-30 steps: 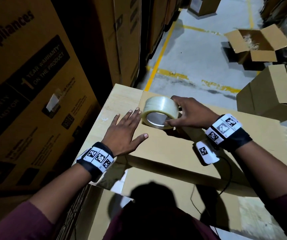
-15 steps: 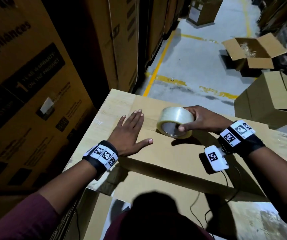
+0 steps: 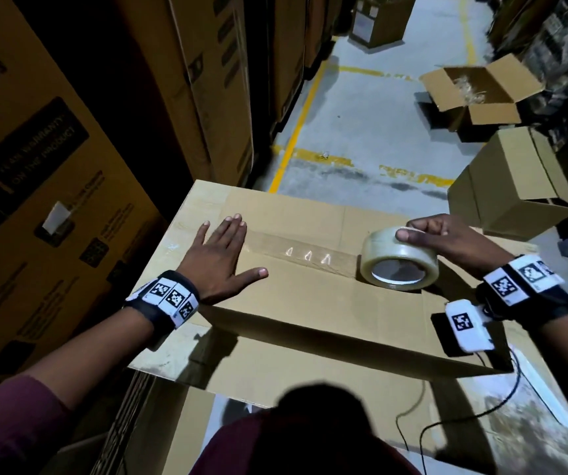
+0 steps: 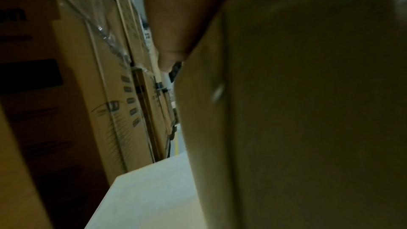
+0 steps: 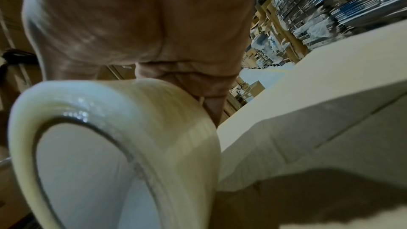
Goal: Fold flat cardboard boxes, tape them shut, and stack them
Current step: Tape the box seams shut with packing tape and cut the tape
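Your left hand (image 3: 219, 258) lies flat on top of the box (image 3: 310, 303), fingers straight and close together, thumb spread out to the side, pressing down the near end of a strip of clear tape (image 3: 296, 250). That strip runs along the seam between the box's flaps, from under your left fingers (image 3: 234, 224) across to your right hand (image 3: 447, 240).

Your right hand grips the tape roll (image 3: 399, 258) from above, fingers curled over its top edge. The roll stands on its rim on the box, touching the lid, with its open core turned toward you. In the right wrist view the roll (image 5: 114, 145) fills the frame just under your palm, with the box top (image 5: 308, 128) beside it.

The left wrist view is dark and blurred; only a fingertip (image 4: 169, 58) against the cardboard can be told.

Beyond your right hand, on the floor, stand a closed box (image 3: 515, 186) and an open box (image 3: 474, 94). To the outside of your left hand rises a wall of printed cartons (image 3: 53, 166).
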